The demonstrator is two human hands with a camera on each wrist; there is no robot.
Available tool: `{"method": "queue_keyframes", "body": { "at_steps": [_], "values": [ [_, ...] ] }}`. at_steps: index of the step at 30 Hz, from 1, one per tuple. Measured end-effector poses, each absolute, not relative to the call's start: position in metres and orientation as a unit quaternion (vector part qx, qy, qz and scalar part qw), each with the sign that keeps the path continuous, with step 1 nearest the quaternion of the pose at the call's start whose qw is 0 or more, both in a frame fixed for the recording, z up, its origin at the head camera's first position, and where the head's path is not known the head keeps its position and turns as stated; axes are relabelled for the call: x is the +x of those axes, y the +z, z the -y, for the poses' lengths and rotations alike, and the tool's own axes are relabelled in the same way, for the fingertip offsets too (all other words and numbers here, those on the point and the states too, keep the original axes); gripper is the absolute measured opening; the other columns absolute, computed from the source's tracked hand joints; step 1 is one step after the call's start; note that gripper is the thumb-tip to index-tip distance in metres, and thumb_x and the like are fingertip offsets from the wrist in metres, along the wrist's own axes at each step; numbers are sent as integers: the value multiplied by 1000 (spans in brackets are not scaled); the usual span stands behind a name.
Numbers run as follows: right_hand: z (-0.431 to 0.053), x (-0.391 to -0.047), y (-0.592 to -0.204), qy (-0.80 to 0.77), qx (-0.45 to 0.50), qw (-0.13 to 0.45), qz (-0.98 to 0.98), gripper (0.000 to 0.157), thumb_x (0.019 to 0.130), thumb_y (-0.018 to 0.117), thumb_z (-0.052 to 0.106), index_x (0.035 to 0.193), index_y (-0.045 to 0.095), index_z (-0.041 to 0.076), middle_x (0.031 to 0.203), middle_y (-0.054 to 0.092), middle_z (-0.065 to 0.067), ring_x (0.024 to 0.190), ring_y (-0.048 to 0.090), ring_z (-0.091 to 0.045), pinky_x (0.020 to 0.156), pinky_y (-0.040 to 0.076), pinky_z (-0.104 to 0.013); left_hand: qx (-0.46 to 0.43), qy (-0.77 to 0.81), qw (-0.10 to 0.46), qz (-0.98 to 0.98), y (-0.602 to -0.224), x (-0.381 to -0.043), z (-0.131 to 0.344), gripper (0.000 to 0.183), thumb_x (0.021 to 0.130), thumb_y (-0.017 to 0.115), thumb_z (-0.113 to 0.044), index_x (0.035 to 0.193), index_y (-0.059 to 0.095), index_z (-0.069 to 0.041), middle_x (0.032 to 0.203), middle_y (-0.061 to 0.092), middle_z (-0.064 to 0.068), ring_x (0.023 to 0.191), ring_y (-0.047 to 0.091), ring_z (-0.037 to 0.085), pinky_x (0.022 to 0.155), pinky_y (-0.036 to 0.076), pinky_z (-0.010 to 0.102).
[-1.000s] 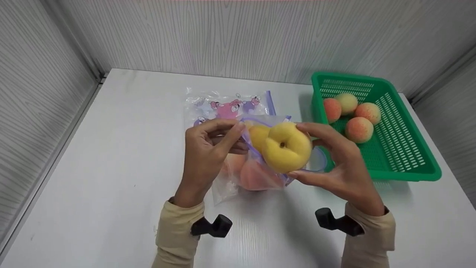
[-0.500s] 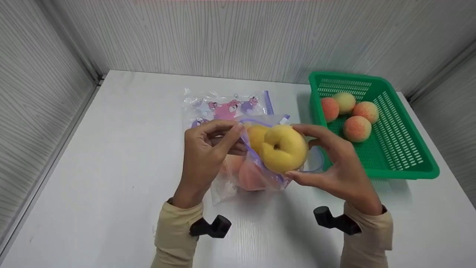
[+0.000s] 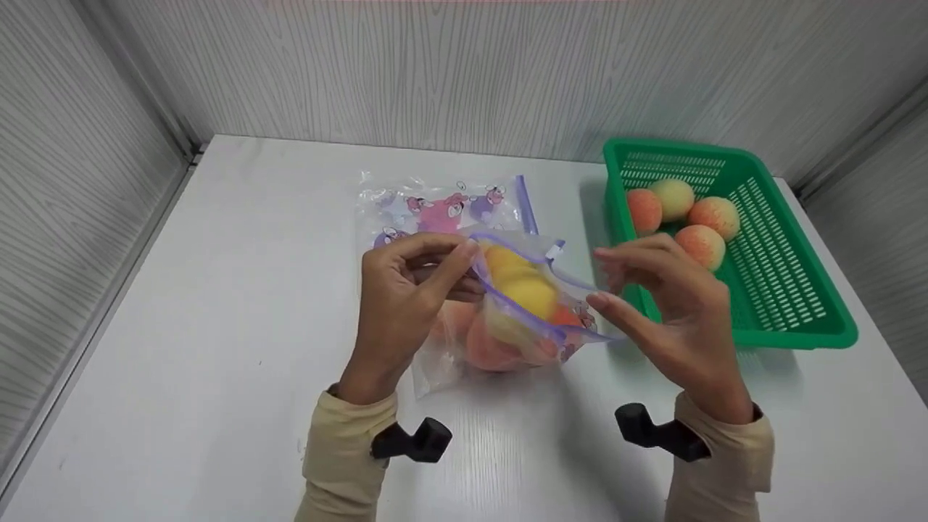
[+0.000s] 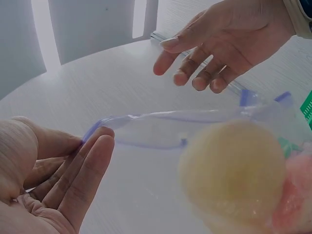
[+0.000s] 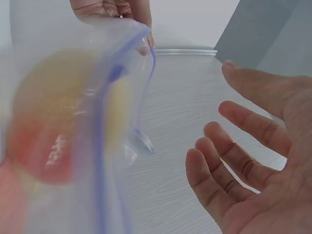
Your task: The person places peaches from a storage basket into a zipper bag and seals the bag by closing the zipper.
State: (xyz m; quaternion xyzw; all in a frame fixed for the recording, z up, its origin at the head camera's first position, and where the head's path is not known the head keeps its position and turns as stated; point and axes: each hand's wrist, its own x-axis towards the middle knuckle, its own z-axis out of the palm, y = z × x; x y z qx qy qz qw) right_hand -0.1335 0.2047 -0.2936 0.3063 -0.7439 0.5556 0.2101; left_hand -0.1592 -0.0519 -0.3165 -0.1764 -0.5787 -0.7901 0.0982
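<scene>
Head view, pinch: the fingers of my left hand (image 3: pixel 417 301) are closed on one edge of the zip bag (image 3: pixel 560 335); its mouth gapes.
Head view, free side: my right hand (image 3: pixel 667 312) is wide open, nothing in it, near the bag's other edge.
Head view, fruit: a yellow peach (image 3: pixel 531 296) sits in that mouth, kinda blurry. Loose peaches (image 3: pixel 714 219) are in the green basket (image 3: pixel 781 339) on the table (image 3: pixel 217 326).
Head view, worry: only one edge is held, so imo if my pinch slips, the bag could sag and tip the peach out.
Left wrist view, blocked: a blurry pale fruit (image 4: pixel 234 170) covers much of the bag; can't tell which one it is. My left palm's cut off.
Right wrist view, gap: my right fingers are bent a bit, clear of the bag. Cloudy plastic makes counting what's inside hopeless.
</scene>
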Motion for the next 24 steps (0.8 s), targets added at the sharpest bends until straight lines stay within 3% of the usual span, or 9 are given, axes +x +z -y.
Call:
{"method": "queue_keyframes", "body": {
  "at_steps": [6,10,14,19,24],
  "values": [
    [-205,-126,-287,477,265,207,812,30,81,78,-11,109,73,-1,75,57,-3,68,53,-13,60,51,-18,-176,-793,102,574,-315,-160,53,14,95,68,1,99,71,13,81,72,18,65,72,35,62,62,48],
    [-196,-116,-282,392,234,110,883,28,86,83,10,112,76,12,76,63,9,64,56,-8,57,52,-21,-176,-793,105,574,-313,-160,54,12,95,68,1,98,71,12,79,70,19,64,72,35,62,62,49],
    [-182,-113,-282,307,234,17,922,25,88,82,30,109,77,18,80,67,14,67,59,-3,60,56,-23,-177,-792,107,574,-312,-161,54,14,95,68,0,98,70,14,79,71,19,64,72,35,62,62,49],
    [-173,-114,-284,321,223,18,920,6,88,82,17,89,77,14,74,68,12,62,60,-3,59,57,-24,-174,-793,106,575,-311,-162,55,13,95,68,0,98,71,12,80,71,19,65,72,35,62,62,49],
    [-175,-113,-283,350,209,11,913,5,87,81,11,86,76,12,74,69,11,62,62,-3,60,58,-24,-169,-772,77,608,-306,-162,63,12,95,70,-3,97,72,9,80,72,18,67,73,37,63,63,46]
  ]
}}
